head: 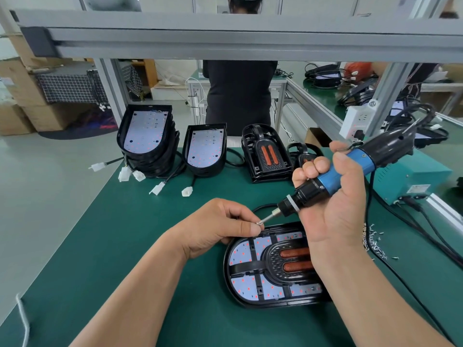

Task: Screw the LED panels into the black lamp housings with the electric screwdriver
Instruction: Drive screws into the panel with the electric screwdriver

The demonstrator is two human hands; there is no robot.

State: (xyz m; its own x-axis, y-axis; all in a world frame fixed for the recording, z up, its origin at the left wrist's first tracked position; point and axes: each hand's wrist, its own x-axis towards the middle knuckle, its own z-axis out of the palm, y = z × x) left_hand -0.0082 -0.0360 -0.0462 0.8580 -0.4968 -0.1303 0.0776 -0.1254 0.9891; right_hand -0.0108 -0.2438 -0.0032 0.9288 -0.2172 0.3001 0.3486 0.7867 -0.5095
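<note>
The right hand (333,211) is wrapped round the electric screwdriver (350,169), holding it tilted so the bit points down and to the left. Its tip meets a small screw (260,223) that the left hand (220,226) pinches between thumb and forefinger. Both hover over the far edge of the black lamp housing (226,274), which lies flat on the green mat (112,246) close to the person. The LED panel (241,254) is seated inside it, with a black grille and two orange bars across its middle. A loose pile of screws (373,244) lies to the right. Along the far edge stands a stack of housings (147,139) with panels, one more beside it, white connectors (157,189) trailing in front — and a teal box (413,176) at the far right
</note>
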